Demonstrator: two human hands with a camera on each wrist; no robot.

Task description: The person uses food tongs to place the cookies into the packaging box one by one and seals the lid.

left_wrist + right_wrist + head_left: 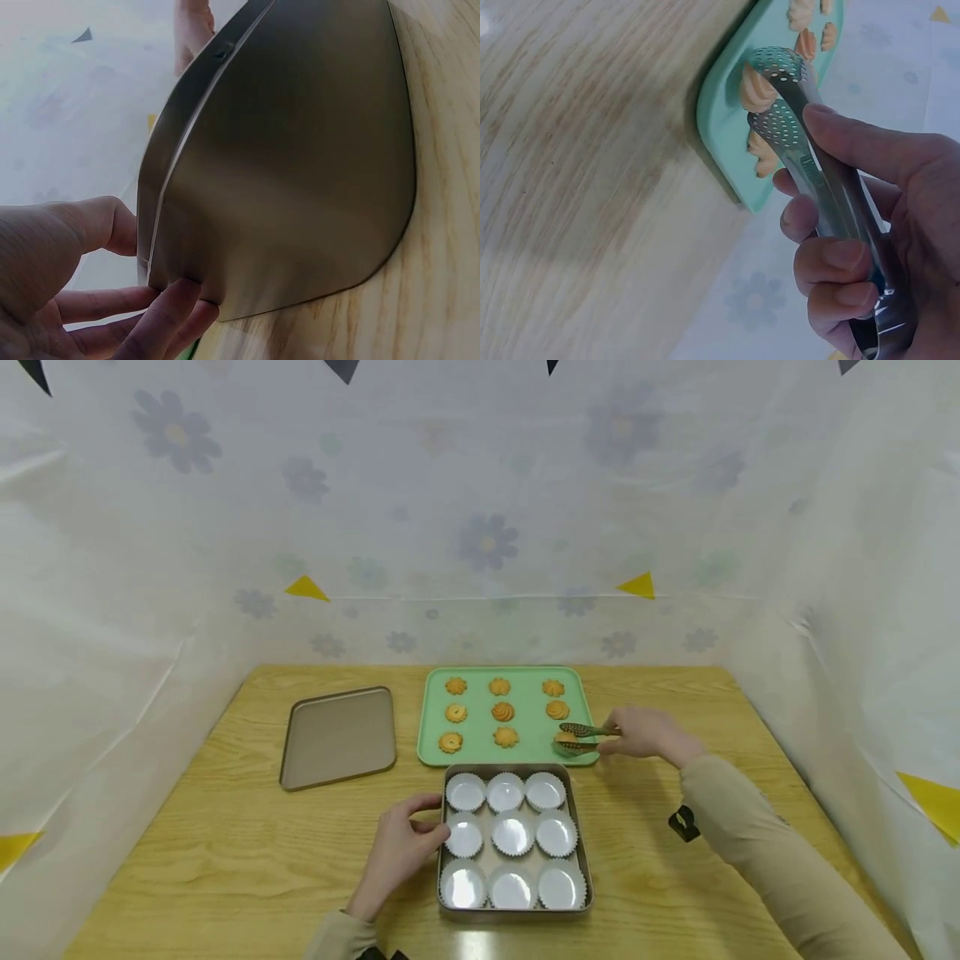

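Observation:
My right hand (870, 225) grips metal tongs (829, 180) with perforated tips, thumb on one arm and fingers curled round the other. Between the tips is a piped cookie (757, 90), at the near right corner of the green tray (480, 756). Several more cookies (502, 712) lie there in rows. With thumb at the rim and fingertips on the outer wall, my left hand (401, 847) holds the left side of a square metal baking pan (582, 860). White fluted paper cups (513, 833) stand inside that pan in rows, with no cookies in them.
A shallow brown tray (339, 739) lies at the back left of the wooden table (247, 860). The pan stands just in front of the green tray. White patterned sheeting (487, 485) rises behind the table and on both sides.

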